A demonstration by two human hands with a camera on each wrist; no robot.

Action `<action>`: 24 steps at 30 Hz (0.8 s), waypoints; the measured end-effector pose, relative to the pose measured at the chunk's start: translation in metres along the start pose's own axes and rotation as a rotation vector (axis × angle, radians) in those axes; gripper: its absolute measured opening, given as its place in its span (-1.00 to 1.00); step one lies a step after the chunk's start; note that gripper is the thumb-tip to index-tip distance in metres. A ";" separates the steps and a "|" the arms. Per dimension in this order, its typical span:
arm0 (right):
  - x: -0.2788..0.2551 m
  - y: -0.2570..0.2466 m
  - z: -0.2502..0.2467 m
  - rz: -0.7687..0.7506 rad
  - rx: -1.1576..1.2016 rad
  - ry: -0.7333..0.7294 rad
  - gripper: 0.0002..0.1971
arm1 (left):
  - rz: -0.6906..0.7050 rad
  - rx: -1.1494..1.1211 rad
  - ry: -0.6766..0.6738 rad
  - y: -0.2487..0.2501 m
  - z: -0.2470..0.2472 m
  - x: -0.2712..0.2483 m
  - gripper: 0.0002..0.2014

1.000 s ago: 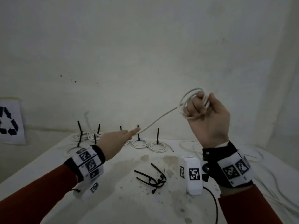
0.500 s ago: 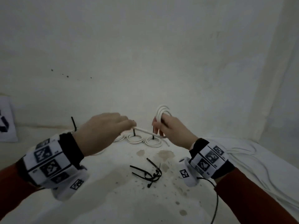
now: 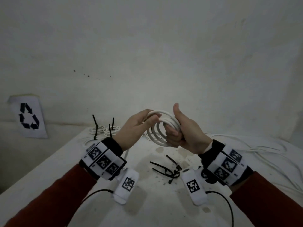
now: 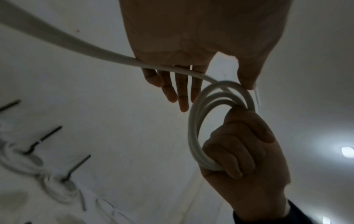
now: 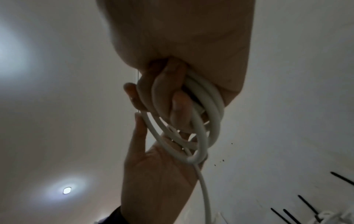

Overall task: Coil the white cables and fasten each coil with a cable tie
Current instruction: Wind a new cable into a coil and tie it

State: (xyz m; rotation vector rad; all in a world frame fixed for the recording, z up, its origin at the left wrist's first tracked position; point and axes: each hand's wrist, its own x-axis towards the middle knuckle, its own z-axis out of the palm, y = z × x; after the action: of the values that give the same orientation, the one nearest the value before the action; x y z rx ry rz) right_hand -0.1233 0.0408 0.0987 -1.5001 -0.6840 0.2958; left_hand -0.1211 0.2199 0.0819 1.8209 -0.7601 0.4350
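Above the table [image 3: 49,174], right hand [image 3: 185,133] clenches the cable coil [image 3: 161,128]; left hand's [image 3: 132,128] grip pinches it.

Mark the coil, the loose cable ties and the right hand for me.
coil [image 3: 161,126], head view, on its white loops.
loose cable ties [image 3: 165,168], head view, middle of the black bundle.
right hand [image 3: 185,130], head view, on the palm.

I see my right hand [image 3: 183,133] gripping a white cable coil [image 3: 161,128] above the table [image 3: 49,169], fingers curled through the loops, thumb up; my left hand [image 3: 136,126] pinches the coil's top strand; loose black cable ties [image 3: 167,169] lie near, between my wrists; tied coils [image 3: 105,130] sit far left; loose white cable [image 3: 262,151] trails right; a recycling sign [image 3: 28,116] leans at the far left.
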 end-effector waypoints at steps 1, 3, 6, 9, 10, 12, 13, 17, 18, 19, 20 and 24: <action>0.001 -0.002 0.001 -0.005 0.005 0.029 -0.24 | -0.013 -0.078 0.027 -0.001 0.003 -0.001 -0.69; 0.001 -0.004 0.003 -0.016 0.016 0.106 -0.24 | -0.027 -0.171 0.036 -0.002 0.006 -0.002 -0.74; 0.001 -0.004 0.008 -0.066 0.026 0.280 -0.27 | -0.085 -0.220 0.015 -0.007 0.009 -0.002 -0.73; 0.006 -0.003 0.016 -0.136 -0.051 0.467 -0.33 | -0.116 -0.340 0.016 -0.005 0.017 -0.001 -0.54; 0.007 -0.002 0.018 -0.154 -0.062 0.509 -0.35 | -0.121 -0.395 0.028 -0.004 0.019 0.000 -0.47; 0.011 -0.001 0.018 -0.175 -0.053 0.559 -0.37 | -0.146 -0.485 0.063 0.002 0.023 0.002 -0.49; 0.013 0.001 0.018 -0.169 -0.036 0.567 -0.38 | -0.154 -0.504 0.089 0.005 0.024 0.004 -0.54; 0.015 0.007 0.020 -0.139 0.000 0.550 -0.42 | -0.106 -0.236 0.235 0.003 0.027 0.010 -0.60; 0.015 0.008 0.021 -0.152 -0.011 0.541 -0.44 | -0.080 -0.113 0.270 0.001 0.027 0.011 -0.60; 0.014 0.009 0.023 -0.172 -0.018 0.532 -0.47 | -0.056 -0.009 0.291 0.000 0.027 0.012 -0.59; 0.015 0.010 0.024 -0.190 -0.026 0.533 -0.50 | -0.045 0.043 0.302 0.000 0.028 0.013 -0.58; 0.019 0.010 0.017 -0.141 -0.014 0.642 -0.50 | -0.163 -0.203 0.150 -0.002 0.032 0.012 -0.59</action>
State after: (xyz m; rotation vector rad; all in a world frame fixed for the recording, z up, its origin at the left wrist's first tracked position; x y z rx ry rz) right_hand -0.1160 0.0665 0.0918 -1.4399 -0.2711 -0.2950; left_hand -0.1132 0.1867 0.0761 1.6262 -0.5282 0.3692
